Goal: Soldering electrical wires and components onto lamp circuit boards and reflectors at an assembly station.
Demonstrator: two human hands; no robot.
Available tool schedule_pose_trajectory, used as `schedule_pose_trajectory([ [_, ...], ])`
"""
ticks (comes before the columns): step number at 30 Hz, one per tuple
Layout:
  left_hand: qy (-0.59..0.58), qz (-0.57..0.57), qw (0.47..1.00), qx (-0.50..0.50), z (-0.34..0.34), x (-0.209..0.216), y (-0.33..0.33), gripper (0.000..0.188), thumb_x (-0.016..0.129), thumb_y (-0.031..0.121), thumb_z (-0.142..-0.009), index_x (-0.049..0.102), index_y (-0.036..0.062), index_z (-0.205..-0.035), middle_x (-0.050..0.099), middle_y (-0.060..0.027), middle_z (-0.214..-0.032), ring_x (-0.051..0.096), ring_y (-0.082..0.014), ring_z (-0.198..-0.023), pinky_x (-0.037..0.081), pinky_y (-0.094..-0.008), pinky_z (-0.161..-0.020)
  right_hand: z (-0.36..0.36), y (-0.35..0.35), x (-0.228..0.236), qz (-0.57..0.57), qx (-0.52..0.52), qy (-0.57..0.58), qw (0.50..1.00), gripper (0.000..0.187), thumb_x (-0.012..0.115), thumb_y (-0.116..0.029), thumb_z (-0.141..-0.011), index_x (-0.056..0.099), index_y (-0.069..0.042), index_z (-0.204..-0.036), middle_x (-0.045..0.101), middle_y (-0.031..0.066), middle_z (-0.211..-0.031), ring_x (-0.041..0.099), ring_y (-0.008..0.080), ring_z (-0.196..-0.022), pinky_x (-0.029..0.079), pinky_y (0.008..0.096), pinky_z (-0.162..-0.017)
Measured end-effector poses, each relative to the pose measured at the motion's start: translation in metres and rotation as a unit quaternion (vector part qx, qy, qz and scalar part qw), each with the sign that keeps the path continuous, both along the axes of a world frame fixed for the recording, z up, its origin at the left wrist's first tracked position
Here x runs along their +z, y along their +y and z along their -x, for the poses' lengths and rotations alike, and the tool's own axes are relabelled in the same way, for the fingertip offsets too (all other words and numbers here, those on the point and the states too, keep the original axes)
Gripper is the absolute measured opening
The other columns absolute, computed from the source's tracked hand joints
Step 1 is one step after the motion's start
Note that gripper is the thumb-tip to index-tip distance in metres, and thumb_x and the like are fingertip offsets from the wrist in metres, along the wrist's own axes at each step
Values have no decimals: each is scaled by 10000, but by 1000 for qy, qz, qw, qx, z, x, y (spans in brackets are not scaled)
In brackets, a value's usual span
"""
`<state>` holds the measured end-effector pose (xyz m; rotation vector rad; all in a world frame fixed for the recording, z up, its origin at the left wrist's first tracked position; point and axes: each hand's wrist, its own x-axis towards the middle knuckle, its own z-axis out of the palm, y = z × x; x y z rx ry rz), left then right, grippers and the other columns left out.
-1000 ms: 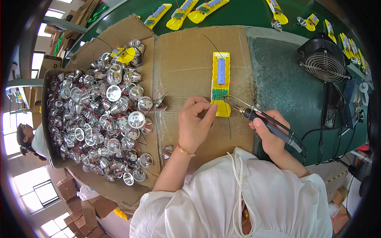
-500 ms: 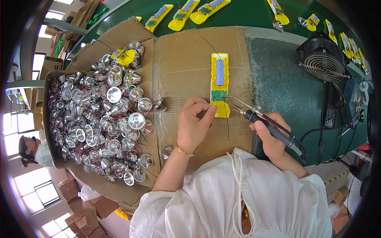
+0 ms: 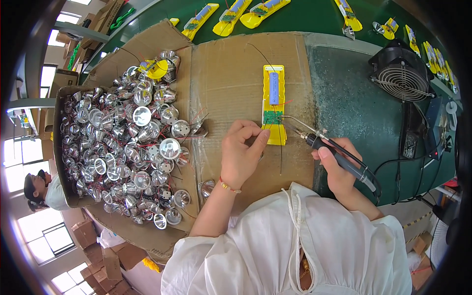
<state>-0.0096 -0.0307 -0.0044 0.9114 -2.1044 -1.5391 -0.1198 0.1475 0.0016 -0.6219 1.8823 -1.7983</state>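
A yellow plastic housing (image 3: 277, 137) lies lengthwise on the cardboard in front of me. Set in it are a blue cylindrical battery (image 3: 274, 89) and a small green circuit board (image 3: 272, 117), with thin black and red wires running off. My left hand (image 3: 244, 147) is closed at the board's lower left, thumb and forefinger pinching what looks like a thin wire. In my right hand (image 3: 339, 164) is a soldering iron (image 3: 339, 158), its tip just right of the board. A thin bent metal tube (image 3: 301, 123) fixed along the iron reaches the board's right edge.
At left, a cardboard box (image 3: 73, 200) is heaped with silver reflector cups (image 3: 141, 116); a yellow part (image 3: 155, 70) rests on top. More yellow housings (image 3: 228, 19) line the far side. A black fan (image 3: 400, 73) and cables stand at right. Another person (image 3: 46, 189) is at far left.
The soldering iron's tip has drawn back slightly to the right of the board. My left hand keeps its pinch. The view has shifted a little, moving the far housings rightward in the picture.
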Motion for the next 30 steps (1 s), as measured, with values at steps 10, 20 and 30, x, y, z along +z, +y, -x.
schedule_pose_trajectory([
  [10, -8, 10, 1000, 2, 1, 2, 1, 107, 638, 64, -799, 619, -33, -757, 547, -65, -832, 549, -97, -562, 435, -225, -500, 4, 10, -1, 27, -14, -44, 999, 150, 609, -68, -823, 543, 31, -914, 647, 122, -787, 618, 132, -712, 503, 260, -653],
  [20, -21, 26, 999, 8, 3, 4, 1, 112, 643, 68, -785, 616, -33, -744, 554, -67, -825, 550, -99, -542, 429, -227, -478, 9, 28, -5, 11, -37, -56, 998, 148, 605, -75, -826, 540, 34, -902, 639, 119, -772, 606, 130, -700, 500, 259, -659],
  [30, -109, 57, 992, 10, 2, 25, -19, 149, 665, 166, -742, 665, 26, -794, 629, -89, -652, 615, -192, -583, 486, -267, -586, 25, 51, -10, 17, -94, -53, 994, 140, 603, -64, -818, 537, 38, -889, 637, 121, -759, 611, 132, -686, 508, 262, -646],
])
